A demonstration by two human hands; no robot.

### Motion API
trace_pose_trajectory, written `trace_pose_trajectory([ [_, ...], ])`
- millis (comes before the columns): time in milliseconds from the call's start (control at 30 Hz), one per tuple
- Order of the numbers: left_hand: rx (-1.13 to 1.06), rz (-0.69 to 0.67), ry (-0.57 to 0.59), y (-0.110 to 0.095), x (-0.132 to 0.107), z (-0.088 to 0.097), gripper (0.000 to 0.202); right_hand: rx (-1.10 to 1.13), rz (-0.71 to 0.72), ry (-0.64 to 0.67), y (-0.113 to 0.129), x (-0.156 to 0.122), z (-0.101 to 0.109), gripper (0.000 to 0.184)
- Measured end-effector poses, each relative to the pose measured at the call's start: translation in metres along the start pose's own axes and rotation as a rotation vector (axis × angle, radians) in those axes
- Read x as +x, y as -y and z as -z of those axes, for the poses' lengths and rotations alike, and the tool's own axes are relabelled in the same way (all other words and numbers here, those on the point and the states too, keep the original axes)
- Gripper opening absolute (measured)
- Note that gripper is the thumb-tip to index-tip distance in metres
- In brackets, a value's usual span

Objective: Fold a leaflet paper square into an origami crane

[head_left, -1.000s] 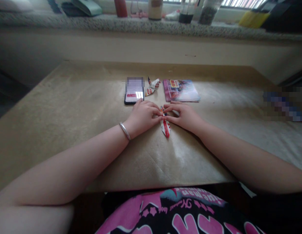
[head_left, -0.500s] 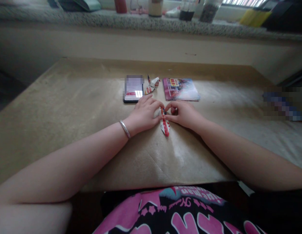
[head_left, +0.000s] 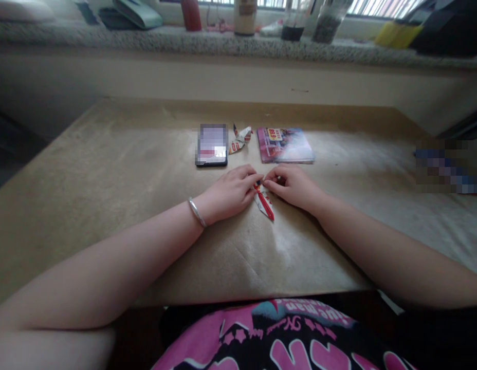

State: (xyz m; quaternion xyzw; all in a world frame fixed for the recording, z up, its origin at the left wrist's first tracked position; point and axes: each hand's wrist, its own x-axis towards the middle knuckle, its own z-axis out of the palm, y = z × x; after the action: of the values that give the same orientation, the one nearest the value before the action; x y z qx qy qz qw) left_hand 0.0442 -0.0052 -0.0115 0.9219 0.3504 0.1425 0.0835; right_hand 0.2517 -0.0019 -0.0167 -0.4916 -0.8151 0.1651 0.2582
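Observation:
A narrow piece of folded paper, white with red print, lies on the table between my hands, its pointed end toward me. My left hand, with a silver bangle at the wrist, pinches its upper part between thumb and fingers. From the other side, my right hand has its thumb and forefinger closed at the paper's upper right edge. The fingers partly hide the top of the fold. Just beyond stands a folded paper crane in similar printed paper.
A tablet or phone lies left of the crane, and a stack of printed paper sheets to its right. A blurred blue item sits at the far right of the table. Jars and bottles line the granite sill behind.
The folded paper has turned, its near tip swinging to the right. My right fingertips have drawn slightly off its middle toward its right edge. The camera view has shifted a little.

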Motion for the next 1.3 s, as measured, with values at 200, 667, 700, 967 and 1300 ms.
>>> trace_pose_trajectory([
  [200,-0.072,0.033,-0.015,0.005,-0.002,0.005,0.031,-0.021,0.088,0.003,0.008,-0.004,0.001,0.019],
  [667,-0.092,-0.044,-0.197,0.006,-0.001,0.008,0.01,-0.059,0.074,0.014,0.017,-0.005,0.004,0.013],
  [700,-0.093,-0.033,-0.2,0.006,-0.001,0.008,0.01,-0.066,0.055,0.006,0.017,-0.006,0.004,0.012],
  [967,-0.039,-0.097,-0.256,0.005,-0.003,0.013,0.01,-0.112,0.092,0.003,0.022,-0.009,0.005,0.007],
  [1300,-0.078,-0.078,-0.282,0.008,-0.003,0.01,0.015,0.139,0.186,0.068,0.023,-0.011,0.012,0.011],
])
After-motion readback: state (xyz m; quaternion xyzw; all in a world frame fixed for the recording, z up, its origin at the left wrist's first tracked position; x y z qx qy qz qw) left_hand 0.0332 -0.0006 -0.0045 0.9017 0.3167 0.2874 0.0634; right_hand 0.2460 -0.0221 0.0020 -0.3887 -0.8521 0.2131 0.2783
